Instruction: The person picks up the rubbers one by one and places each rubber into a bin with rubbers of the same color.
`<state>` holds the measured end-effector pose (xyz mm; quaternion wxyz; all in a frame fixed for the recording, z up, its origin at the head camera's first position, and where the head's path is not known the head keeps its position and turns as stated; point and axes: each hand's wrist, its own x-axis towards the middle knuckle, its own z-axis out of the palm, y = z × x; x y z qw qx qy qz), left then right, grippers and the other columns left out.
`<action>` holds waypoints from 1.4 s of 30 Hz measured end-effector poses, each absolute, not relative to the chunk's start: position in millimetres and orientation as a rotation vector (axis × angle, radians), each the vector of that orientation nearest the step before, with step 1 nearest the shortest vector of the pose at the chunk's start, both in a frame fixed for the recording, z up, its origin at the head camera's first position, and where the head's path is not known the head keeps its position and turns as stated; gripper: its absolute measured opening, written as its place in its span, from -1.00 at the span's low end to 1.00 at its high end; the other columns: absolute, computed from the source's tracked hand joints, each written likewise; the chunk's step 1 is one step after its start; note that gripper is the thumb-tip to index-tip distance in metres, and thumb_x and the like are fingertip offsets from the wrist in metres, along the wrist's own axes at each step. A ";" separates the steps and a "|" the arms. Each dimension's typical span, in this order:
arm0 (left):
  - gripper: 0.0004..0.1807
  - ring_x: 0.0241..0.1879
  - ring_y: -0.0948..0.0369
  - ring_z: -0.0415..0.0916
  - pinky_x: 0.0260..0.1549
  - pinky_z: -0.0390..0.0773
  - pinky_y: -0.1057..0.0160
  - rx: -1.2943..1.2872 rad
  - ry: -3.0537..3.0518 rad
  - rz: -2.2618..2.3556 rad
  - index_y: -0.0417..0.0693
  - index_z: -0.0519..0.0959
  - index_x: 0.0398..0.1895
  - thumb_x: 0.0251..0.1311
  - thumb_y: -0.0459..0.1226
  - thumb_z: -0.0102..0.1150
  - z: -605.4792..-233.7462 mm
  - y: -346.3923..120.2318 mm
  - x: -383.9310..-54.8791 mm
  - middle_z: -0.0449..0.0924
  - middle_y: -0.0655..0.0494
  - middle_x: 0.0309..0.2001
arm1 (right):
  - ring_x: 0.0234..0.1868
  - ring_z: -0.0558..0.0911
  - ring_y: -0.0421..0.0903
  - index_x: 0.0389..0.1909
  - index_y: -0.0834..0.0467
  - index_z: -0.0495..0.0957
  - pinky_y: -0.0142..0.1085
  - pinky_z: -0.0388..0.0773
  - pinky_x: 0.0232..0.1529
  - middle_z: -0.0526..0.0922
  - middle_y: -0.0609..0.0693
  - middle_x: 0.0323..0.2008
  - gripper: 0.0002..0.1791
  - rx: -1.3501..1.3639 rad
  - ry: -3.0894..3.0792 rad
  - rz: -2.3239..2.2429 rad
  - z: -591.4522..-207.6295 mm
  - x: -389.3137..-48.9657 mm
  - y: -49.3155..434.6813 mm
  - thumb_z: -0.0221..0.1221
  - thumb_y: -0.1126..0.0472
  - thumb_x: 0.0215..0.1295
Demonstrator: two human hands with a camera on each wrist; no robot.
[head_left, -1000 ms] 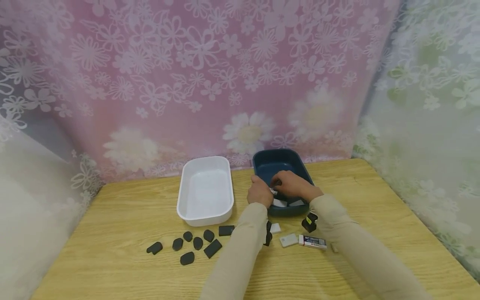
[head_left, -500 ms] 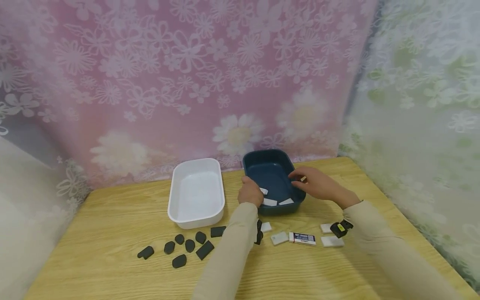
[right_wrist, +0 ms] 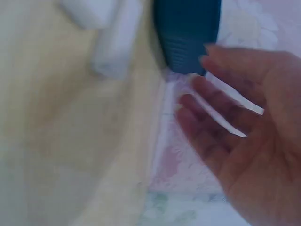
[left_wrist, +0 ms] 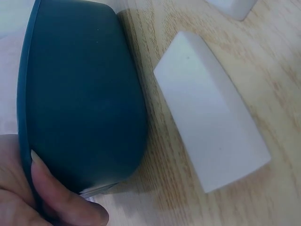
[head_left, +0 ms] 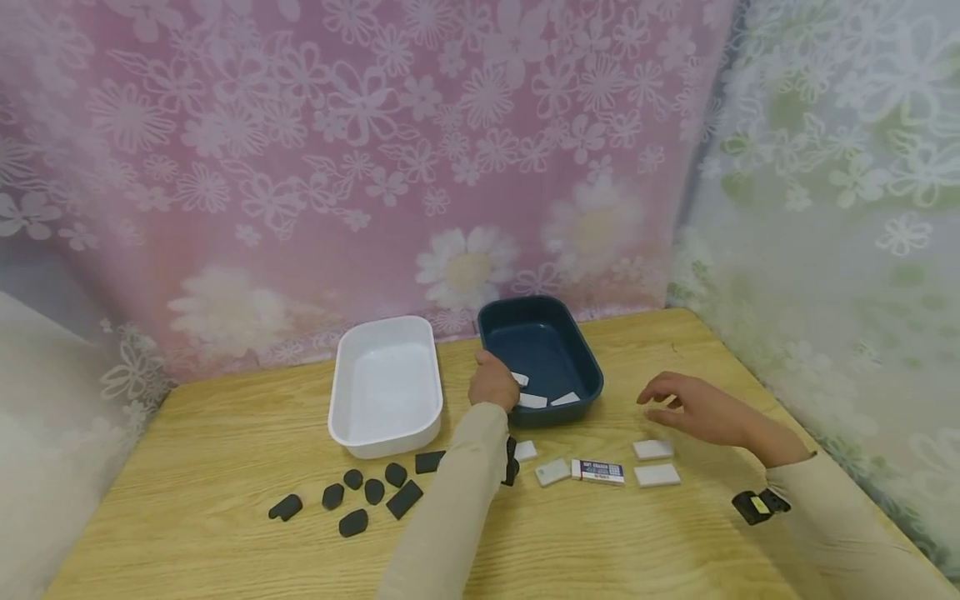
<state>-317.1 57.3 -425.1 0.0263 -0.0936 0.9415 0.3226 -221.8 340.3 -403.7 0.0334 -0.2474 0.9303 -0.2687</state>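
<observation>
My left hand grips the near left rim of a dark blue bin; in the left wrist view its thumb lies over the rim. Three white erasers lie at the near end inside the bin, one partly behind the hand. To the right of the bin, my right hand is held over the table with fingers loosely bent and nothing in them. Below it lie two white erasers. Left of these sit an eraser in a printed sleeve and two more pale erasers.
A white bin stands left of the blue one. In front of it several black pieces, some rounded and some rectangular, are scattered on the wooden table. Floral curtains hang behind and at the sides.
My right hand has come out of the blue bin and moved right, uncovering the erasers inside and two on the table. My left hand stays on the rim. The head view has shifted slightly.
</observation>
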 end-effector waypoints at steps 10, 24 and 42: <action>-0.49 -0.33 -0.07 0.62 -0.37 0.58 0.03 -0.292 2.887 0.978 -0.22 0.20 -0.02 0.08 -0.34 0.29 -425.1 56.6 -317.7 0.62 -0.20 -0.35 | -0.09 0.57 0.06 -0.01 0.25 0.52 -0.21 0.53 -0.15 0.58 0.04 -0.09 -0.67 -0.750 2.685 -0.851 -425.8 -210.6 341.8 0.21 0.15 0.30; -0.47 -0.32 -0.06 0.63 -0.37 0.59 0.04 -0.259 2.929 0.961 -0.22 0.21 -0.07 0.02 -0.34 0.33 -425.7 59.2 -320.5 0.63 -0.19 -0.36 | -0.21 0.54 -0.09 -0.08 0.22 0.54 -0.29 0.51 -0.27 0.54 -0.04 -0.17 -0.71 -0.602 2.707 -0.799 -423.8 -199.1 337.7 0.29 0.21 0.21; -0.50 -0.31 -0.05 0.63 -0.35 0.59 0.06 -0.295 2.915 0.969 -0.22 0.22 -0.07 0.05 -0.35 0.32 -417.8 56.7 -314.0 0.64 -0.20 -0.34 | -0.24 0.55 -0.13 -0.11 0.25 0.57 -0.27 0.52 -0.25 0.54 -0.04 -0.23 -0.77 -0.614 2.848 -0.789 -421.9 -209.2 332.0 0.25 0.26 0.24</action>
